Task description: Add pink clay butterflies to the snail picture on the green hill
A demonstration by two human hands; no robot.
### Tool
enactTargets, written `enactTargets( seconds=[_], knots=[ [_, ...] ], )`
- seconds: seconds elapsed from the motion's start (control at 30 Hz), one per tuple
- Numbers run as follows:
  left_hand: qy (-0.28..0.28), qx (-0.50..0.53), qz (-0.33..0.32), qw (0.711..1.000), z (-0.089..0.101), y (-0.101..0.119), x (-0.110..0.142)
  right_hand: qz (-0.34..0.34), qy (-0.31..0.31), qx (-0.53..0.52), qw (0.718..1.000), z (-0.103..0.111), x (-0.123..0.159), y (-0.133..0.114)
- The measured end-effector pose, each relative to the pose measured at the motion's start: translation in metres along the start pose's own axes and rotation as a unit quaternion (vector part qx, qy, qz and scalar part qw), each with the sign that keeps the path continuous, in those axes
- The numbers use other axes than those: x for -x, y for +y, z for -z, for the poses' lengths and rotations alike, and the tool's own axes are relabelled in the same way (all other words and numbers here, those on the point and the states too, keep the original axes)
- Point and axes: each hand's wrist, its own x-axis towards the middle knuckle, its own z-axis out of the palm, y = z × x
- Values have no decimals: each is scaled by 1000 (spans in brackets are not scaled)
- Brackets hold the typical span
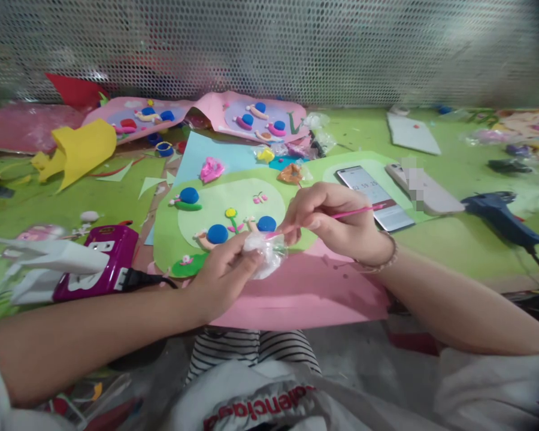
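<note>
My left hand pinches a crumpled clear plastic wrapper with something white in it. In my right hand is a thin pink stick-like tool, its near end pointing at the wrapper. Both hands are over a green paper sheet with clay snails on it. One snail has a blue shell and a green body; another blue-shelled snail sits close to my left fingers. A yellow clay flower and a small pink butterfly lie between them. Pink paper lies under my wrists.
A purple power strip with white plugs stands at left. Two phones, one showing a timer and one pale, lie at right beside a blue glue gun. Yellow paper scraps and finished pink sheets lie behind, before a perforated metal panel.
</note>
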Motion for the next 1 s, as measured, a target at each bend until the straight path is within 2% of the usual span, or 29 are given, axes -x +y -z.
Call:
enactTargets(
  seconds=[0.07,0.17,0.5,0.73,0.9,1.0],
  knots=[
    [3,-9,-3,1000,0,0,-1,0,0,3,1000,-1,1,0],
    [8,-17,-2,1000,0,1,-1,-38,17,-8,999,-3,2,0],
    [-8,56,66,996,0,0,4,-160,89,-145,972,-10,2,10],
    [-6,92,84,992,-2,1,3,-180,104,-183,961,-12,0,10],
    [-1,89,83,993,-3,2,1,-179,112,-156,965,-12,0,10],
    [9,80,79,994,-3,2,0,-155,115,-139,971,-11,1,9]
  ],
)
